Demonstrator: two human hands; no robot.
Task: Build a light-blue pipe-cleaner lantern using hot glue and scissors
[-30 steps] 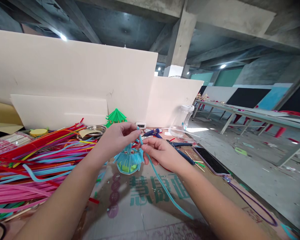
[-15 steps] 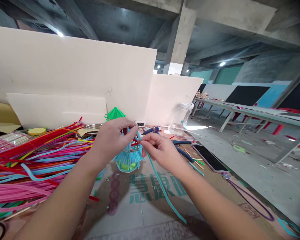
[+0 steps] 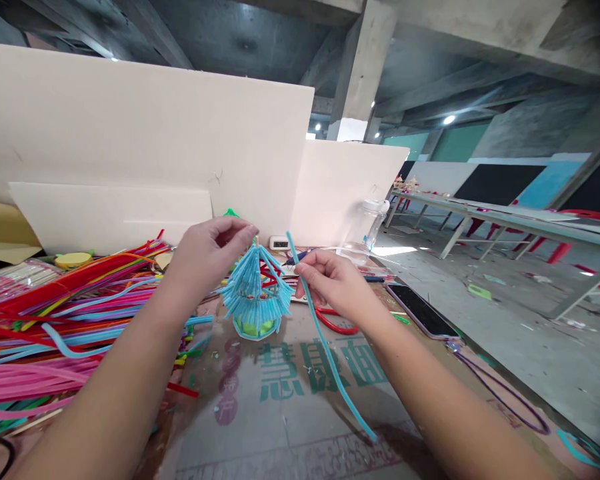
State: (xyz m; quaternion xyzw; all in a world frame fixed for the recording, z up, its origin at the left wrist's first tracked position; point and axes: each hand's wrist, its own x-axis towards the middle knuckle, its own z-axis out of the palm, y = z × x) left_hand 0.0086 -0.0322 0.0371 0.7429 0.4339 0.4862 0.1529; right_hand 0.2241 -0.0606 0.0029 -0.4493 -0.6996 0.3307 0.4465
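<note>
My left hand (image 3: 205,252) pinches the peak of a small light-blue pipe-cleaner pagoda (image 3: 255,293) with a green core, which hangs or stands just above the brown cardboard sheet (image 3: 300,407). To its right, my right hand (image 3: 333,283) is closed on a long light-blue pipe cleaner (image 3: 330,353), whose upper tip sticks up beside the pagoda's roof while its tail slants down to the cardboard. The two hands are a short way apart.
A big pile of coloured pipe cleaners (image 3: 65,320) fills the left. A red loop (image 3: 335,325), a phone (image 3: 420,312), a clear plastic jar (image 3: 367,230) and a purple cord (image 3: 505,400) lie to the right. White foam boards (image 3: 145,140) stand behind.
The hands have drawn apart. My left hand now holds the blue pagoda by its tip, higher than before; my right hand moved right with the blue pipe cleaner. The camera tilted slightly.
</note>
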